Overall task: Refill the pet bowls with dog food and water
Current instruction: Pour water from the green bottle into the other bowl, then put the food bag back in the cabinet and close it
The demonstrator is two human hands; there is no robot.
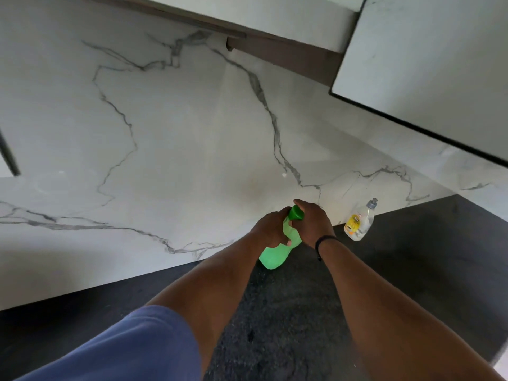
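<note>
A translucent green bottle (275,257) with a darker green cap (296,213) stands tilted on the dark countertop (412,270), close to the marble back wall. My left hand (270,229) is wrapped around the bottle's neck. My right hand (313,224) is closed over the cap at the top. No pet bowl and no dog food are in view.
A clear pump bottle with a yellow label (360,224) stands on the counter just right of my hands, against the white marble wall (165,133). A white cabinet with a dark edge (426,78) hangs above right. A thin dark bar (9,155) shows at the left edge.
</note>
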